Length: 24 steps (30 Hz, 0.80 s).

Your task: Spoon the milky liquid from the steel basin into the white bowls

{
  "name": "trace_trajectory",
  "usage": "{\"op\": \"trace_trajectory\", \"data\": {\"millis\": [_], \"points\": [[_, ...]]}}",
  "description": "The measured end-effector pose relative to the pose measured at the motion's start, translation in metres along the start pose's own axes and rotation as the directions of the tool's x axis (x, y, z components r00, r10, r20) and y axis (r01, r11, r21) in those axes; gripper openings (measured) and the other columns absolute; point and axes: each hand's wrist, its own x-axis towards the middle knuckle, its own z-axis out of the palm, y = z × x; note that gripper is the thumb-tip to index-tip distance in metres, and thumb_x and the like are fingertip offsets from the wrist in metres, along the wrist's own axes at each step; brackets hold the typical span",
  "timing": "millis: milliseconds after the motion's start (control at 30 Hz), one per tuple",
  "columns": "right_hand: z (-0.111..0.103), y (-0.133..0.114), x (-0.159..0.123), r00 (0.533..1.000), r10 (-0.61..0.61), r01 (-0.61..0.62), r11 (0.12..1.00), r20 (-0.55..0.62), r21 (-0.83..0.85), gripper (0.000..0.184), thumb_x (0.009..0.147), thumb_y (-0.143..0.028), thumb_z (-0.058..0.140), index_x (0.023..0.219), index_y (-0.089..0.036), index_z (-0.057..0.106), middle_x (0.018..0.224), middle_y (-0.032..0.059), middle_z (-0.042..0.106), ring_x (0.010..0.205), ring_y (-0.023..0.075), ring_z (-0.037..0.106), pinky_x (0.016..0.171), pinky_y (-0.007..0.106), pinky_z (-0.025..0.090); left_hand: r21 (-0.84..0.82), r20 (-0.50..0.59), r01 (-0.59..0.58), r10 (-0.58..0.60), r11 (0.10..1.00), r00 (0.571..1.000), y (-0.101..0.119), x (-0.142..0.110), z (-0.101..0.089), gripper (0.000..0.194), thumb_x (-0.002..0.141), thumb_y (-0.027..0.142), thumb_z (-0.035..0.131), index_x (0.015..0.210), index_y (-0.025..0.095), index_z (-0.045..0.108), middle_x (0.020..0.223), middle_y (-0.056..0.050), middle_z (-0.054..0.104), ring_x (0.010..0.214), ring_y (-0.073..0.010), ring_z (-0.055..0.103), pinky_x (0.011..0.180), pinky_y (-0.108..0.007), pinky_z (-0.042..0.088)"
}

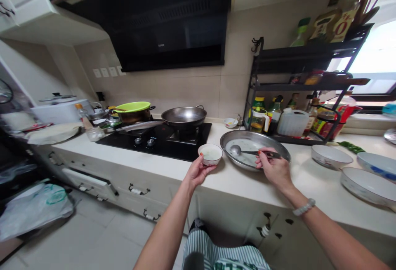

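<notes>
My left hand [197, 172] grips a small white bowl [210, 153] with a red rim and holds it just above the counter, beside the hob. My right hand [272, 167] is closed on the handle of a metal ladle [237, 150]. The ladle's bowl rests in a wide steel basin [280, 147] that holds a pale, milky liquid. The basin stands on the white counter [235, 179], directly right of the small bowl.
A black gas hob [161, 140] carries a steel wok [184, 116] and a pot with a green lid [132, 107]. A black rack [309, 80] of bottles and jars stands behind the basin. White bowls [331, 156] sit at the right. A rice cooker [58, 111] is at the far left.
</notes>
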Motion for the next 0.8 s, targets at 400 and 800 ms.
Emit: {"op": "trace_trajectory", "data": {"millis": [400,800], "points": [[-0.011,0.004,0.014,0.969,0.147,-0.113,0.979,-0.198,0.17,0.034,0.067,-0.045,0.077,0.081,-0.019,0.061,0.048,0.0015,0.061,0.047,0.0214,0.066,0.047,0.03,0.055,0.003,-0.008,-0.006,0.006,1.0,1.0,-0.001,0.001,-0.001,0.044,0.089,0.032,0.067,0.124,0.008,0.059,0.131,-0.022,0.062,0.124,-0.0358,0.059,0.104,-0.055,0.049],[-0.014,0.005,0.022,0.934,0.274,-0.175,0.909,-0.227,0.377,0.032,0.062,-0.035,0.083,0.078,-0.019,0.06,0.053,0.0015,0.063,0.045,0.0176,0.062,0.036,0.024,0.05,0.001,0.01,-0.008,0.008,1.0,1.0,-0.002,0.002,-0.002,0.044,0.089,0.032,0.068,0.123,0.006,0.059,0.132,-0.023,0.061,0.128,-0.0388,0.055,0.104,-0.056,0.049]]}}
